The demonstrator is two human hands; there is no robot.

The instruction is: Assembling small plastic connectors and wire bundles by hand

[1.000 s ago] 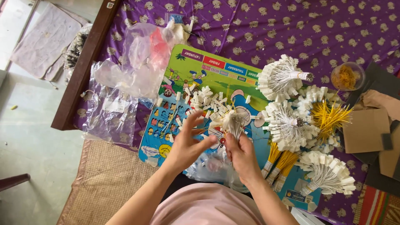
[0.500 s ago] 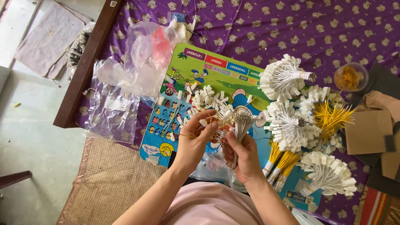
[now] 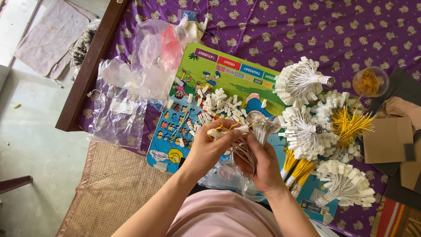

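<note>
Gripping a bundle of thin white wires [image 3: 254, 140], the right hand [image 3: 262, 169] closes its fingers round the stems from below, so the wire ends stand up and splay just above the knuckles. The left hand [image 3: 209, 147] meets it from the other side — its fingers curl over a few small white connector plugs [image 3: 228, 131] at the top of the bundle, with a short yellow wire [image 3: 220, 127] looping between them. Both hands are closed on the same bundle and touch each other over the lower middle of a colourful printed board [image 3: 228, 72] that lies on a purple patterned cloth [image 3: 307, 26].

A loose heap of white connector pieces [image 3: 217, 103] sits on the board just above the hands. To the right lie several finished fans of white-tipped wires: one at the board's upper right corner [image 3: 302, 81], one beside the hands [image 3: 305, 131] and one lower down near the cloth's edge [image 3: 346, 184]. A spray of yellow wires [image 3: 348, 125] lies between them, and yellow-sleeved bundles [image 3: 296, 169] rest just beside the right wrist. A small clear bowl of orange bits [image 3: 370, 81] stands further right, near pieces of brown cardboard [image 3: 388, 140]. Crumpled clear plastic bags [image 3: 144, 66] lie at the board's left — partly over a dark wooden edge [image 3: 90, 66]. A woven mat [image 3: 114, 184] covers the floor below.
</note>
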